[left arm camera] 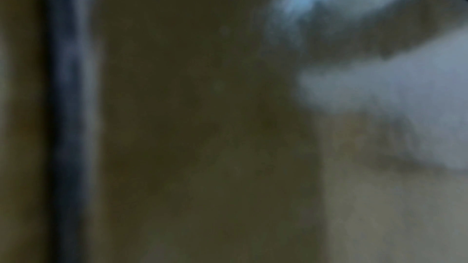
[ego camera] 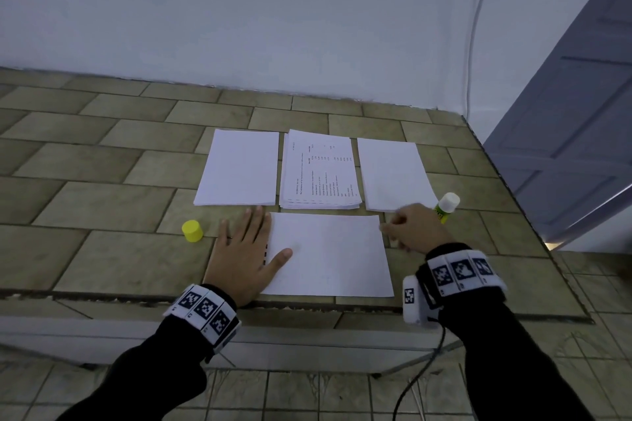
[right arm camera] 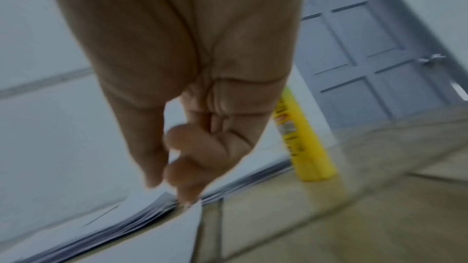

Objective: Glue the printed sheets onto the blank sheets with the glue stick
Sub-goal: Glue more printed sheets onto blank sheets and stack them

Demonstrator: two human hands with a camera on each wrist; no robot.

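A tiled desk (ego camera: pixel 102 202) fills the middle of the head view, seen from above. At lower centre lies a single white sheet (ego camera: pixel 328 256). The left hand (ego camera: pixel 244 255) rests flat on its left edge, fingers (ego camera: pixel 254 225) straight and slightly spread, thumb on the paper. At the sheet's upper right corner the right hand (ego camera: pixel 415 227) has its fingers (right arm camera: pixel 177 179) curled together, pinching that corner; the wrist view shows the tips on the paper's edge. Across the centre of the frame sit three piles in a row: a blank stack (ego camera: pixel 239 167) on the left, a printed stack (ego camera: pixel 319 171) in the middle, another blank pile (ego camera: pixel 393 174) on the right. The glue stick (ego camera: pixel 446 206) stands uncapped just right of the right hand. Its yellow cap (ego camera: pixel 192 231) sits left of the left hand. The left wrist view is a dark blur
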